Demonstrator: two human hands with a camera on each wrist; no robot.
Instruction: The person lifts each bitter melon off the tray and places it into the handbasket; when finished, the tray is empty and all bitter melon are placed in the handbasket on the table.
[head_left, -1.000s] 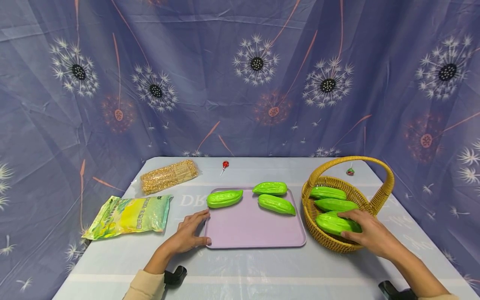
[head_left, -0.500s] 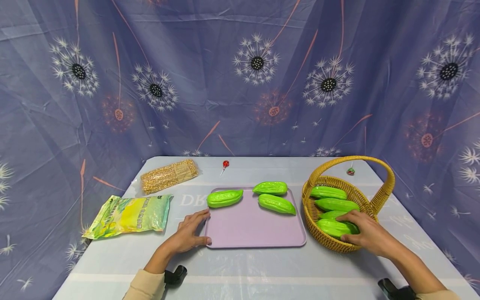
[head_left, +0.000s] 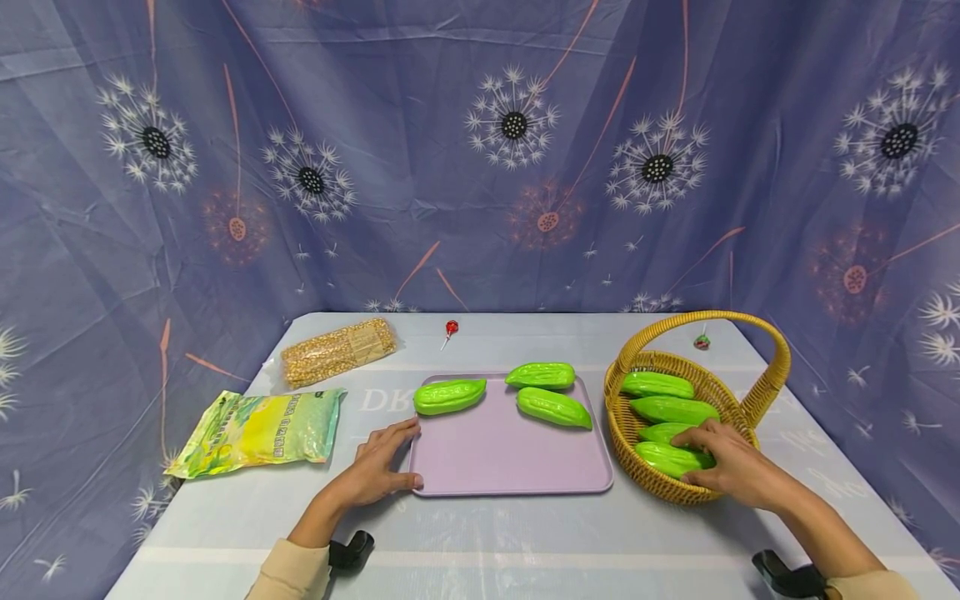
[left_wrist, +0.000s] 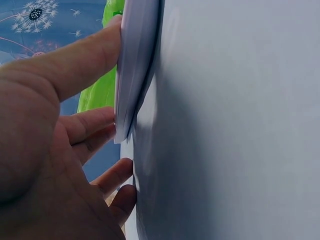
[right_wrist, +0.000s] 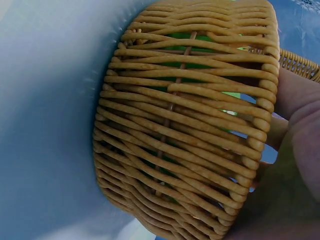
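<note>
Several bright green, ridged toy bitter melons are in view. In the head view, one melon (head_left: 448, 397) lies at the lilac tray's (head_left: 510, 467) left end and two more at its back right. My left hand (head_left: 378, 467) rests at the tray's left edge, thumb and fingertips touching the rim, as the left wrist view also shows. My right hand (head_left: 731, 462) reaches into the wicker basket (head_left: 617, 433), thumb and fingers around the front bitter melon (head_left: 663, 458). Other melons lie behind that one. In the right wrist view, the basket wall (right_wrist: 175, 115) hides most of my fingers.
A yellow-green printed bag (head_left: 262, 433) and a clear pack of golden kernels (head_left: 337, 353) lie on the left. A red lollipop (head_left: 451, 328) sits behind the tray, a green one (head_left: 701, 342) behind the basket. The basket's tall handle (head_left: 705, 316) arches over it.
My right hand has lowered the front bitter melon in the basket and shifted slightly, so another melon shows behind it. My left hand and the tray stay put.
</note>
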